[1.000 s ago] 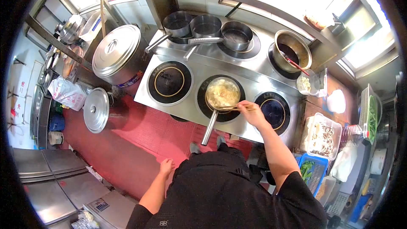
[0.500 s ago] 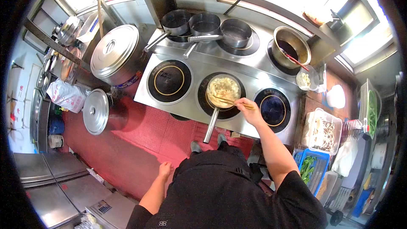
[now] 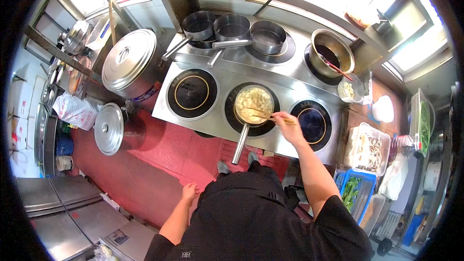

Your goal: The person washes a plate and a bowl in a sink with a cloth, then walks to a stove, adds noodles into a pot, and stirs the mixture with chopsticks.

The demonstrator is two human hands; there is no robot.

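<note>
In my right hand are wooden chopsticks, gripped with their tips down in a saucepan. The saucepan stands on the middle front burner, its long metal handle pointing toward me. Pale, yellowish food in liquid fills it; I cannot make out the exact kind. My left hand hangs low over the red floor, away from the stove, fingers loosely curled in and nothing visible in them.
Several dark saucepans and a deep metal pot with a red-handled utensil occupy the back burners. Large lidded pots stand left. At right are a tub of sliced food, a blue basket of greens and a small bowl.
My right hand has shifted slightly right and down with the chopsticks, and the food in the saucepan has moved about. My left hand is nearly unmoved.
</note>
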